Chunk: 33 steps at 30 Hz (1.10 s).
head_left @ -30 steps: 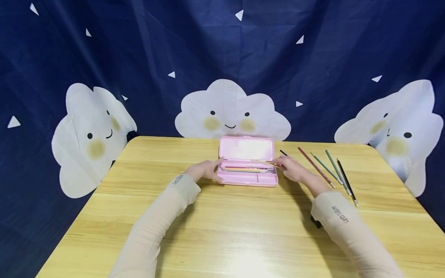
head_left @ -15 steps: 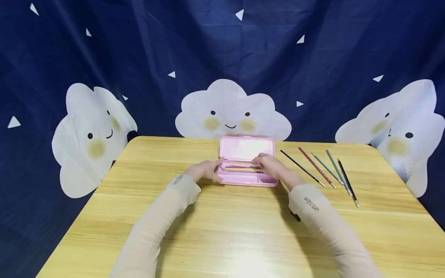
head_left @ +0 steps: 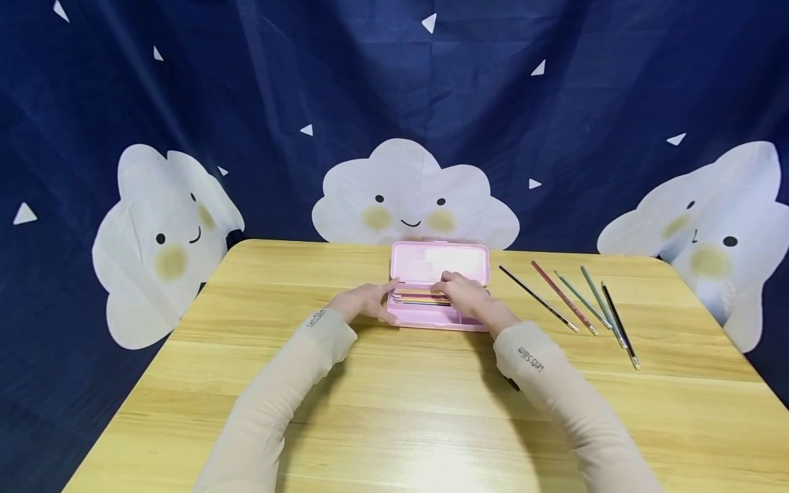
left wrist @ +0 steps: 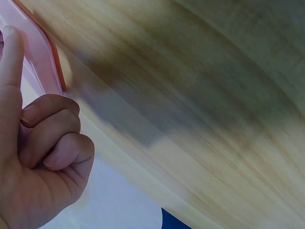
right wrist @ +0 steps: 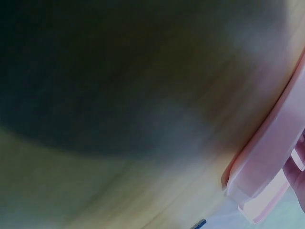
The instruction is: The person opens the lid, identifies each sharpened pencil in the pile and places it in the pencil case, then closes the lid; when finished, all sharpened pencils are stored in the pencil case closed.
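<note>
A pink pencil case (head_left: 425, 315) lies open near the back of the table, its lid (head_left: 409, 257) tipped back. Several coloured pencils (head_left: 422, 300) lie side by side in its rear compartment. My left hand (head_left: 365, 301) grips the case's left end; in the left wrist view a straight digit lies on the pink edge (left wrist: 40, 45) and the other fingers curl. Over the right half of the case, my right hand (head_left: 465, 294) pinches a yellow pencil (head_left: 413, 291) low in the compartment, hiding its right end. The right wrist view shows fingers (right wrist: 296, 179) beside the case wall (right wrist: 271, 148).
To the right of the case lie loose pencils: a black one (head_left: 536, 297), a red-brown one (head_left: 564, 296), a green one (head_left: 579, 296), a second green one (head_left: 594, 291) and another black one (head_left: 618, 322). Behind the table (head_left: 401, 397) hangs a dark blue cloud-print curtain (head_left: 271, 103).
My right hand has moved left from the case's right edge to over its compartments, carrying the yellow pencil in and down beside the others. The left hand keeps its grip on the case.
</note>
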Tool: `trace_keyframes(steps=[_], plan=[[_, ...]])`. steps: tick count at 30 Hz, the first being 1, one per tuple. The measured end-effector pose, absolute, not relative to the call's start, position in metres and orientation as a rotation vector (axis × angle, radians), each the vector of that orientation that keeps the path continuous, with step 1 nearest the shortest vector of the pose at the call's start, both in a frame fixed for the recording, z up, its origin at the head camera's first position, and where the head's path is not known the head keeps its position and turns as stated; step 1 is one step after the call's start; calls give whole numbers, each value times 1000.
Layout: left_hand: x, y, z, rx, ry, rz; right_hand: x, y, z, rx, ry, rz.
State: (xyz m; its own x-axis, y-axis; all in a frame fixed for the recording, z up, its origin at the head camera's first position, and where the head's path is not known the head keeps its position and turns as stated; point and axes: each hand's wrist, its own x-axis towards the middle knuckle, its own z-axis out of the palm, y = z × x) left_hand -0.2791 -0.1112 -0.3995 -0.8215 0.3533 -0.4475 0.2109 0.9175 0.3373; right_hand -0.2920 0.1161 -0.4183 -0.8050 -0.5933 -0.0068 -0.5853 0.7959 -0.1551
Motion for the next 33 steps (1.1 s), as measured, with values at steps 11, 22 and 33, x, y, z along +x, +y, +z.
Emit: trace_keyframes(steps=[11, 22, 33], plan=[[-279, -111, -399, 422, 2564, 389, -287, 125, -412, -1044, 2921, -267], [-280, -111, -402, 411, 2559, 398, -276, 170, -403, -1050, 3001, -485], [-278, -111, -401, 408, 2562, 395, -276, 236, -409, -920, 3038, -643]])
